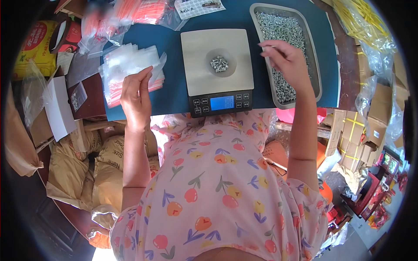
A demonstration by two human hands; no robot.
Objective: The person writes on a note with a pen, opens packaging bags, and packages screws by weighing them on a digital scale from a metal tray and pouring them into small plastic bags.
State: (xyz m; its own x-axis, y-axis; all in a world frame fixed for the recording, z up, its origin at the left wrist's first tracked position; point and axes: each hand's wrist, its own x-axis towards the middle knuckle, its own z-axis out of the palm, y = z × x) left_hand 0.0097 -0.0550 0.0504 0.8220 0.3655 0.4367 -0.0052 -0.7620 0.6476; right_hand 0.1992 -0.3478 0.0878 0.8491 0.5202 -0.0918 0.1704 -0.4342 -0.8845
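Note:
A digital scale (196,65) carries a small heap of screws (219,64) in the round dip of its silver plate. My left hand (137,100) is closed in a pinch over a stack of clear zip bags (130,61) with red seal strips. Whether a bag is between those fingertips, I cannot tell. To the right of the scale, my right hand (288,65) hovers above a grey tray (317,82) filled with loose screws (283,32). Its thumb and fingers are drawn together; a pale glint shows at the tips, too small to name.
More red-striped bags (146,11) and a white label card (200,8) lie at the back of the blue mat (172,95). A yellow bag (37,48) stands far left. Brown sacks (109,165) sit below at left, cardboard boxes (379,104) at right.

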